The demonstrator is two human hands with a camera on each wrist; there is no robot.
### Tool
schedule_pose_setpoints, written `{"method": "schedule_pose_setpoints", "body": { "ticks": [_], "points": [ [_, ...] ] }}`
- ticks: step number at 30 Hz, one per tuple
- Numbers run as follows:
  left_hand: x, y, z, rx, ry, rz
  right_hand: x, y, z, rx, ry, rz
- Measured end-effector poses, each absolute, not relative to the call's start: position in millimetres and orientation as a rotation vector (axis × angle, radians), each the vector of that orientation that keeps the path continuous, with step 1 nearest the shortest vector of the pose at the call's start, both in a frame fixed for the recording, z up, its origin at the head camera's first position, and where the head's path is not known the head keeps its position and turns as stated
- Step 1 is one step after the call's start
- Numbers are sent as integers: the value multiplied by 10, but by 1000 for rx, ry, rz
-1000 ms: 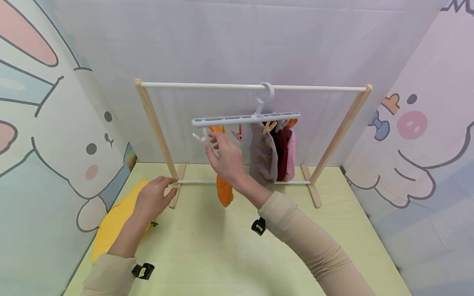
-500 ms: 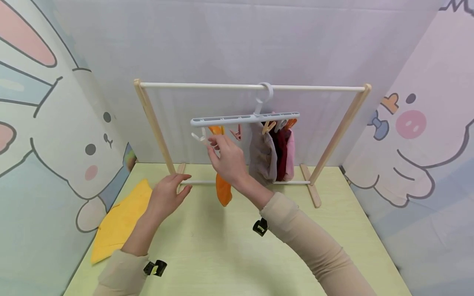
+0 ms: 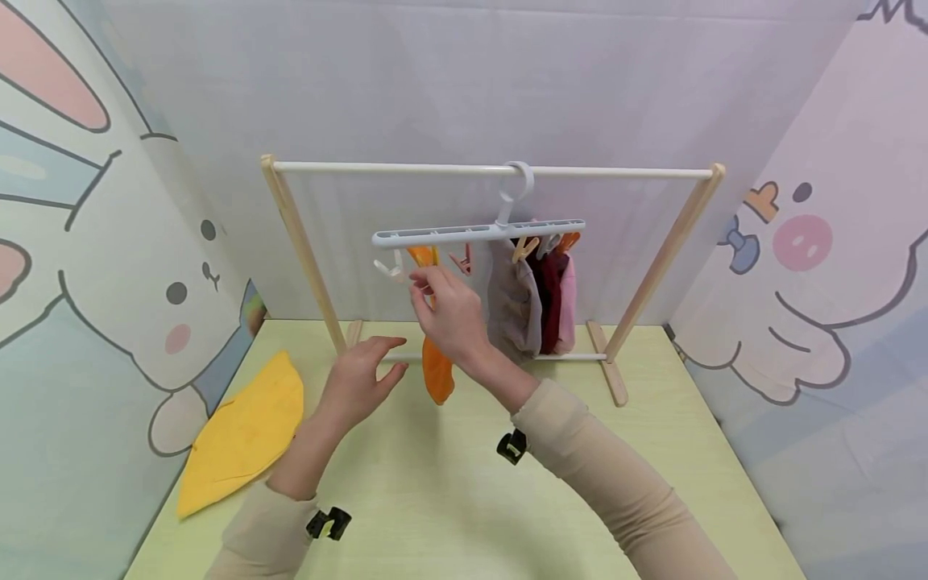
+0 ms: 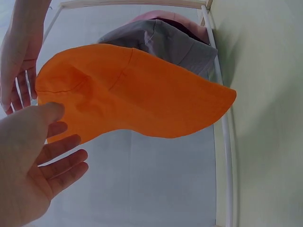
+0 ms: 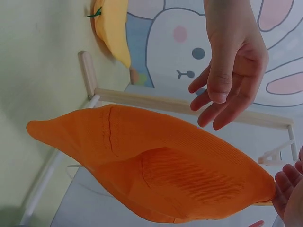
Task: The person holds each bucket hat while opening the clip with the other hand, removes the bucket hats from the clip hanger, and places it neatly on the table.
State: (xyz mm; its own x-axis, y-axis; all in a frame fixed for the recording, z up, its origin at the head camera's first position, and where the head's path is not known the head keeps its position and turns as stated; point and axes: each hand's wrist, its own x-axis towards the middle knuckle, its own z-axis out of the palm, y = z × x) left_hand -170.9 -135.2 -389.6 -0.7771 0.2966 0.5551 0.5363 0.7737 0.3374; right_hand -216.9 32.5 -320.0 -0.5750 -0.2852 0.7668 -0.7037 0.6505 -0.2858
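Over pale-grn tabletop, L fingers spread, R fingers loose, both by hanger's orange hat.

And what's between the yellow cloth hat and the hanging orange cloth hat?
In the head view, the left hand and pale green tabletop lie between the yellow hat and the orange hat.

The head view is bright and even, with soft shadows on the tabletop at lower centre; both wrist views look dimmer.
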Motion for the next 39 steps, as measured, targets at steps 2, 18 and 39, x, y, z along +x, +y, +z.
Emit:
{"method": "schedule_pose_setpoints", "body": {
  "ticks": [2,18,39],
  "points": [
    [-1706,-1320,-3892,-638,-2482,-682,-2167,338,-3193,763,-2160,769],
    [-1748,-1218,-3861,-713,-2461,-768,-2255,512,-3137,775,-2084,752],
    [-1807,-965,-3747,-471,-2447,-880,-2460,833,-3167,726,-2158,690]
  ]
}}
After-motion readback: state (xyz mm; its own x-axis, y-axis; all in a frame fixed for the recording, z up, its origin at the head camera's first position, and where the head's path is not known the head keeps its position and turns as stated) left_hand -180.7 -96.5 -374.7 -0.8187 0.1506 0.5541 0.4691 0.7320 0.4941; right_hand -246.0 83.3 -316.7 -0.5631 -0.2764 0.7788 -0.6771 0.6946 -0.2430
